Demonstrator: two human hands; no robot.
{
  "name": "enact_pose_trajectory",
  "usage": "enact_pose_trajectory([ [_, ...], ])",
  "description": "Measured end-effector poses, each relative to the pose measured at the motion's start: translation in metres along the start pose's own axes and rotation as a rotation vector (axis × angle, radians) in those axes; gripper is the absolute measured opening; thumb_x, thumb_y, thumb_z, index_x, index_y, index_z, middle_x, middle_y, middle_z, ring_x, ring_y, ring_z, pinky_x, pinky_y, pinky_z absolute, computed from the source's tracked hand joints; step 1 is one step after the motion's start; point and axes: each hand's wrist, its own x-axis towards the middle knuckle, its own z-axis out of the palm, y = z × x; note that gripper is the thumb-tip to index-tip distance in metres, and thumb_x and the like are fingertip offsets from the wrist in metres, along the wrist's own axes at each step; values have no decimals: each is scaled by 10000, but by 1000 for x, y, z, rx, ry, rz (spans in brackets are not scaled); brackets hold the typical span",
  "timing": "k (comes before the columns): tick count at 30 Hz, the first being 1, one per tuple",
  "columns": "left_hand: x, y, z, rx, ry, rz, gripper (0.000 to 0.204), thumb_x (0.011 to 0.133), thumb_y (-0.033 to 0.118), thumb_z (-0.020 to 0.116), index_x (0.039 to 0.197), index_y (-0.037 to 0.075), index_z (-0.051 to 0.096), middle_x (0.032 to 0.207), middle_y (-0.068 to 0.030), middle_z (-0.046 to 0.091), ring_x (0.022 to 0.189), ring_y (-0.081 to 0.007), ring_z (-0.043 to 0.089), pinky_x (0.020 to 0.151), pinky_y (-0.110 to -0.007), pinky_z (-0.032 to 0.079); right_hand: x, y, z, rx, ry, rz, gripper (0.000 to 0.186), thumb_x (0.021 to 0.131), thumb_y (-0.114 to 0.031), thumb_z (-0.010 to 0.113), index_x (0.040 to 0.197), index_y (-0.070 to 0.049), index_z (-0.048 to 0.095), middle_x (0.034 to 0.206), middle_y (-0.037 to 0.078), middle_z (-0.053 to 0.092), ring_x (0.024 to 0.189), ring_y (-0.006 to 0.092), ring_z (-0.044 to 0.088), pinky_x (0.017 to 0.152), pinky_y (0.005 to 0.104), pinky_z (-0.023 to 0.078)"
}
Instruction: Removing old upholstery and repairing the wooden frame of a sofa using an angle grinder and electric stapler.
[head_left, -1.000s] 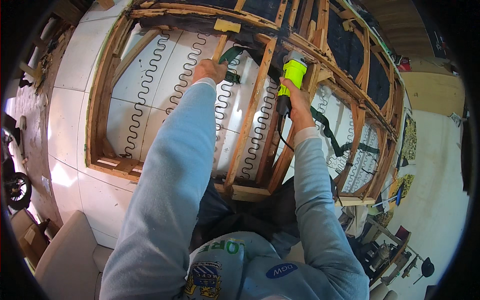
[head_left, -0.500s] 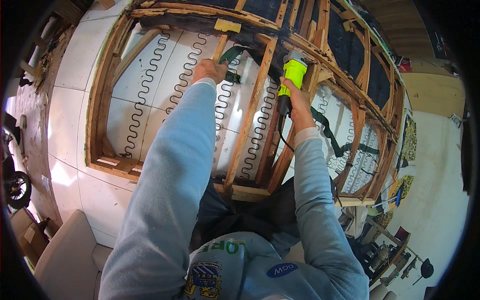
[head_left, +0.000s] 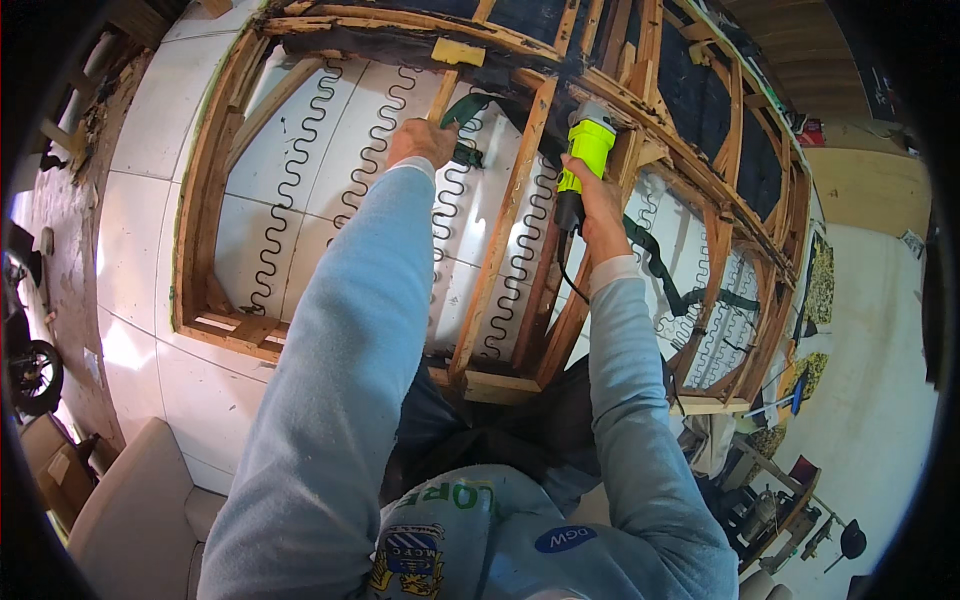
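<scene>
A bright green angle grinder (head_left: pixel 591 150) is gripped in my right hand (head_left: pixel 600 205), its metal head up against the sofa frame's wooden rail. Its black tail end and cord hang below my wrist. My left hand (head_left: pixel 421 143) is closed around a wooden slat (head_left: pixel 443 98) of the bare sofa frame (head_left: pixel 500 240), left of the grinder. Beside that hand, a dark green webbing strap (head_left: pixel 468 108) loops over, and its loose end hangs down. Wavy metal springs (head_left: pixel 290 180) run across the frame's opening.
More dark green strap (head_left: pixel 655 262) trails across the frame on the right. Yellow foam (head_left: pixel 458 52) sits on the far rail, with dark fabric (head_left: pixel 500 18) behind. A beige armchair (head_left: pixel 135 510) stands at lower left. Tools and machine parts (head_left: pixel 765 510) lie at lower right.
Hardly anything differs: the view has shifted very slightly. Both hands keep their places, the right on the grinder and the left on the slat.
</scene>
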Motion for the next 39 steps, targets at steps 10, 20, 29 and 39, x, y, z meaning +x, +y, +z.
enact_pose_trajectory([
  [10,1,-2,1,13,14,33,665,902,576,661,1244,6,691,1204,-222,712,1145,-350,688,976,-414,536,7,5,1,1,10,-12,508,760,-253,878,1089,61,650,810,122,692,612,215,675,542,328,524],
  [20,-4,1,-2,8,15,9,666,895,559,680,1246,-7,684,1210,-228,708,1144,-349,689,980,-409,535,0,1,7,22,-36,-18,502,767,-249,875,1088,66,651,810,125,695,624,212,680,554,322,525],
  [29,-3,0,-3,-15,-9,19,654,897,557,675,1235,-2,692,1189,-233,715,1130,-355,695,971,-415,539,4,4,7,51,-42,-13,489,773,-230,870,1087,66,639,787,128,685,595,224,675,526,341,530],
  [39,-3,0,0,6,12,41,661,899,560,665,1235,-8,690,1196,-239,710,1146,-354,688,983,-416,532,-7,-4,12,74,-46,6,491,768,-225,871,1087,70,643,801,133,689,591,227,677,504,338,523],
])
